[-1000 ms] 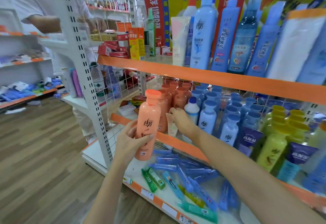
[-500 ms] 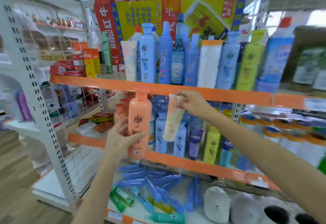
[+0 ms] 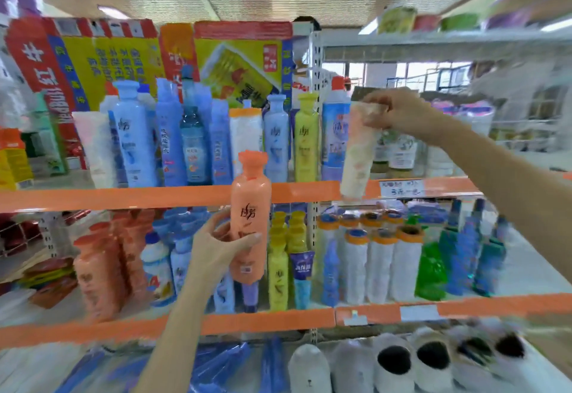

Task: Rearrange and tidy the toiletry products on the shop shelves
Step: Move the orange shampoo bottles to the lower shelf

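Head view: 2 bare hands raised in front of orange-edged shop shelves; the whole frame is motion-blurred.
Left hand (image 3: 221,250): fingers curled around the lower body of an orange bottle (image 3: 250,216), thumb across its front; grip closed on it.
Orange bottle: upright, held clear of the shelves, its cap overlapping the upper shelf edge (image 3: 123,197) and its base in front of the middle shelf stock.
Right hand (image 3: 399,112): fingers pinched shut on the top end of a pale tube (image 3: 359,151).
Pale tube: hanging almost vertical with a slight tilt, its lower end level with the upper shelf edge, just right of a blue-and-white bottle with a red cap (image 3: 335,132).
Upper shelf: upright blue bottles (image 3: 133,136), 1 yellow bottle (image 3: 305,136) and a white tube (image 3: 96,148).
Middle shelf: orange bottles (image 3: 93,278) at left, yellow bottles (image 3: 278,269) at centre, white orange-topped bottles (image 3: 380,265) and a green pouch (image 3: 431,269) at right.
Bottom shelf: blue tubes (image 3: 216,368) lying flat, white rounded containers (image 3: 309,371) beside them.
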